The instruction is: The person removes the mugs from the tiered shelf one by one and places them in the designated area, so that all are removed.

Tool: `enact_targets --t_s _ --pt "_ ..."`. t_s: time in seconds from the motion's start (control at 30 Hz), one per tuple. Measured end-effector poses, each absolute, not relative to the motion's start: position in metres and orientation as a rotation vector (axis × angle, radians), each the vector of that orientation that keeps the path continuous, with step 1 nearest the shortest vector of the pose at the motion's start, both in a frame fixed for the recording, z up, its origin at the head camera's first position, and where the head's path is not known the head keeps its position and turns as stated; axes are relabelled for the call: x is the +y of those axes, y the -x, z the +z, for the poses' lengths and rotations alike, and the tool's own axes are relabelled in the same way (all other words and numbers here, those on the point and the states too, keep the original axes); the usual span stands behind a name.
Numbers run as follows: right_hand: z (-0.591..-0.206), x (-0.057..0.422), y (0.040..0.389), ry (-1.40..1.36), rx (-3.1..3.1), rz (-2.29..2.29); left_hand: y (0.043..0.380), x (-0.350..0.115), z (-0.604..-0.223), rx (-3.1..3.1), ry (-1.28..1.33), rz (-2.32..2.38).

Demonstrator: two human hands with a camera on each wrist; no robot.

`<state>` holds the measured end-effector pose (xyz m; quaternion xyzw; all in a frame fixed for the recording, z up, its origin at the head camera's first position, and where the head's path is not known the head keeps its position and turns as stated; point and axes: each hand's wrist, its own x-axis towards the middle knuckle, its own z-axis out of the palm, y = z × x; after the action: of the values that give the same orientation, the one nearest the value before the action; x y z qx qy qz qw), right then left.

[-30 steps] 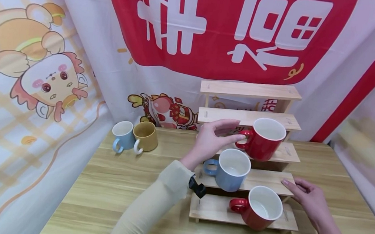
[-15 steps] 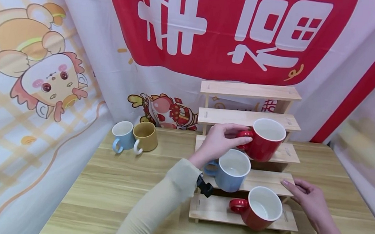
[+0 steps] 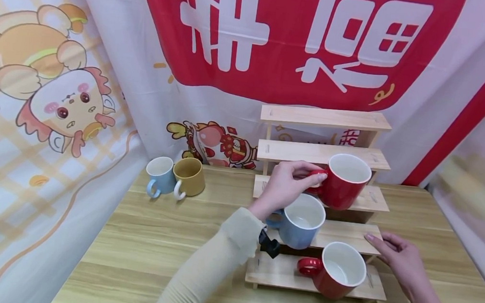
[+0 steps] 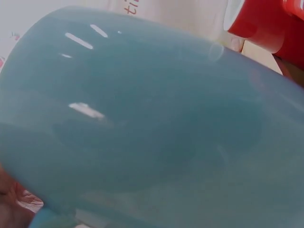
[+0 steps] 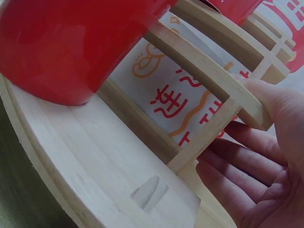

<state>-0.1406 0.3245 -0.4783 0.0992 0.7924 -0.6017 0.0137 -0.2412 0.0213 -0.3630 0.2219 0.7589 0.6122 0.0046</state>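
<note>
In the head view my left hand [image 3: 285, 181] pinches the handle of a red mug [image 3: 343, 191] with a white inside, which sits at the middle step of a light wooden stepped rack [image 3: 324, 154]. One step below stands a blue mug [image 3: 297, 233]; its handle is partly behind my left wrist, and its wall [image 4: 142, 118] fills most of the left wrist view. A second red mug [image 3: 330, 280] occupies the bottom step, handle to the left. My right hand [image 3: 399, 259] grips the right end of the second step, thumb on top and fingers underneath [image 5: 232, 175].
A light blue mug [image 3: 161, 177] and a mustard mug [image 3: 190, 178] with a white handle stand side by side on the wood-grain table [image 3: 152, 240], left of the rack. Printed cloth [image 3: 212, 100] hangs behind and at both sides. The rack's top two steps hold no mugs.
My left hand has moved slightly right and its fingers have closed on the upper red mug's handle. The mugs and my right hand have stayed in place.
</note>
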Motion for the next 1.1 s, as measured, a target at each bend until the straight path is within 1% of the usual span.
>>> enact_targets --t_s 0.5,0.87,1.1 --pt "-0.4788 0.3254 0.1413 -0.337 2.480 -1.842 0.2377 0.0235 -0.3626 2.316 -0.665 2.006" --pt "-0.4788 0.3247 0.1406 -0.303 2.466 -1.885 0.2366 0.0250 -0.3631 2.311 -0.609 2.002" --pt "-0.4786 0.3249 0.1400 -0.286 2.462 -1.897 0.2311 0.0235 -0.3605 2.310 -0.675 2.084"
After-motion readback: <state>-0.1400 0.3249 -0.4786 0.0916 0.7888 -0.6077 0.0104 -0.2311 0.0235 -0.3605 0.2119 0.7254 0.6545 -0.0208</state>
